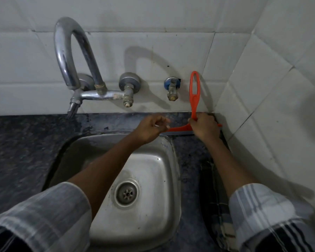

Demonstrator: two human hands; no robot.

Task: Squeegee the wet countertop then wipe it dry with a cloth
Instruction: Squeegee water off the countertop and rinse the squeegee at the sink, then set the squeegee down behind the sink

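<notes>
Behind the shiny steel sink (158,160), at its 1 o'clock, the right hand (204,127) grips the orange plastic squeegee (194,99) on the dark speckled stone table (16,142). White tile walls (171,42) meet there. The left hand (149,127) is loosely curled, empty.

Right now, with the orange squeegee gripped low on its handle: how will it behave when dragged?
The squeegee looks like thin moulded plastic with an open loop handle, so probably light and slightly flexy. The right hand grips near the blade, which should limit twisting. The countertop looks wet, so it likely glides easily.
</notes>
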